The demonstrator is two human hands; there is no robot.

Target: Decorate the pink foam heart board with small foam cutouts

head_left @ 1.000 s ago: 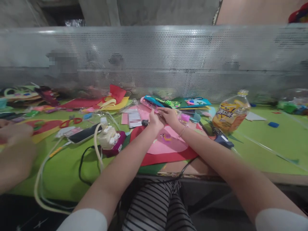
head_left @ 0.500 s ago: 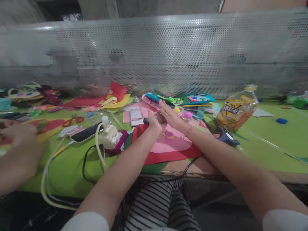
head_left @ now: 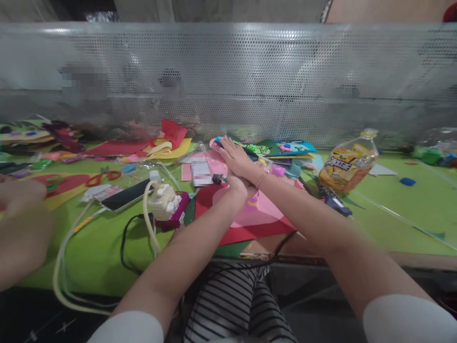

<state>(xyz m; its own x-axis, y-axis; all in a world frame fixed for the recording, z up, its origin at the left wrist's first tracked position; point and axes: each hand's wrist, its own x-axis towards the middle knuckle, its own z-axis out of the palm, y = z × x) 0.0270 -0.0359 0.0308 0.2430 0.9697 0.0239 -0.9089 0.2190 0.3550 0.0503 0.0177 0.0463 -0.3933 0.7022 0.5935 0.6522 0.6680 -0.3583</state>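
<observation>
My right hand (head_left: pixel 237 159) stretches forward with flat, spread fingers, its fingertips on the pink and blue foam cut-outs (head_left: pixel 224 143) at the back of the pile. My left hand (head_left: pixel 238 187) sits curled just under the right wrist, over pink and red felt sheets (head_left: pixel 257 216); what it holds, if anything, is hidden. A small black piece (head_left: pixel 217 179) lies just left of it. A bracelet shows on my right wrist.
An orange juice bottle (head_left: pixel 348 162) and a blue glue gun (head_left: pixel 333 200) lie to the right. A phone (head_left: pixel 124 194), red scissors (head_left: pixel 103 178), a cream charger with cables (head_left: pixel 162 202) lie left. Another person's hand (head_left: pixel 21 224) is at far left. A perforated metal screen (head_left: pixel 228 81) closes the back of the green table (head_left: pixel 392 209).
My right hand has reached further forward and left over the cut-outs, fingers flattening. My left hand drew back slightly toward me and now sits below the right wrist.
</observation>
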